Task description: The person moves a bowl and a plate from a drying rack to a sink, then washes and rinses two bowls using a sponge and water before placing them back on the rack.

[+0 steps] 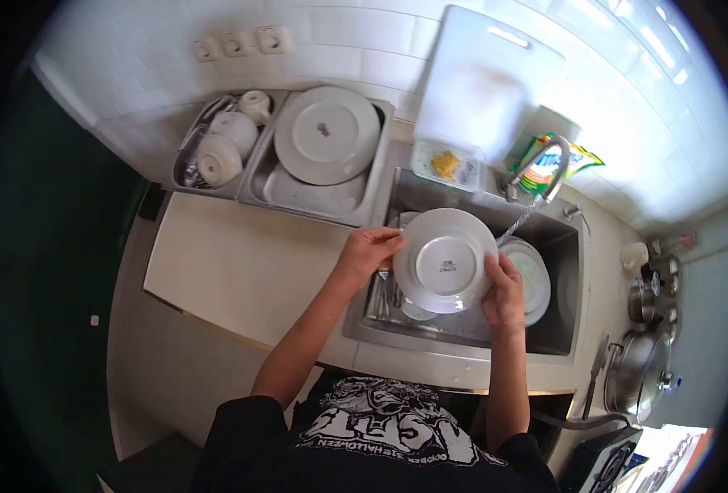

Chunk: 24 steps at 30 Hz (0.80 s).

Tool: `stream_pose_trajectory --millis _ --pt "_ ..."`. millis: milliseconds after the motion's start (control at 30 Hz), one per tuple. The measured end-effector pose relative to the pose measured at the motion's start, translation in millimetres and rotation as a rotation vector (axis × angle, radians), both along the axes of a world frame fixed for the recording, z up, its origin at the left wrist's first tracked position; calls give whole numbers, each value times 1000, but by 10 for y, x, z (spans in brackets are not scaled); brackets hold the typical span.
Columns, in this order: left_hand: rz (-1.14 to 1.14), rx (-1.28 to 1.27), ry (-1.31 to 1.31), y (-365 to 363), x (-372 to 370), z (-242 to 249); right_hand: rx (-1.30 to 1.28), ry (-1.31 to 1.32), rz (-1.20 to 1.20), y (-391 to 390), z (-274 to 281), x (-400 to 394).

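A white plate [446, 287] is held up over the sink [463, 338], its underside with a printed mark turned toward me. My left hand [372, 251] pinches its left rim. On the right rim, my right hand [504, 292] grips with the thumb on the underside. Water runs from the curved faucet [559, 164] just right of the plate. Below on the right, more white plates [538, 283] lie stacked in the sink. Cutlery [379, 297] lies at the sink's left side, partly hidden by the held plate.
Left of the sink, a metal tray [294, 197] holds large white plates [328, 135]. Beside it, bowls [218, 160], a cup and cutlery fill another tray. A container with a yellow sponge [444, 166], a detergent pouch [536, 172] and a cutting board [483, 74] stand behind. Pots [633, 374] are at right.
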<state>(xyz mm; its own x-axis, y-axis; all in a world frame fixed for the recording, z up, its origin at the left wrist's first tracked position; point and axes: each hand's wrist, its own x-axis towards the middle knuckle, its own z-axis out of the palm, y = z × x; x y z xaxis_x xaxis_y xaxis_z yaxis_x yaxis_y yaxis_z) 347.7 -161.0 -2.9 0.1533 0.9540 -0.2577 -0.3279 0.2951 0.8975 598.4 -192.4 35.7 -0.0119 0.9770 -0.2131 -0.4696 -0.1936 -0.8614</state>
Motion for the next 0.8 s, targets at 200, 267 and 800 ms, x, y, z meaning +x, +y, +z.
stream_pose_trajectory --millis 200,267,800 --pt "53 69 -82 43 -435 35 55 16 42 309 176 -443" --pt "91 109 -112 70 -615 -34 94 13 72 447 227 -602" --pt "455 193 186 864 -1717 38 458 -785 35 1721 -18 -2086"
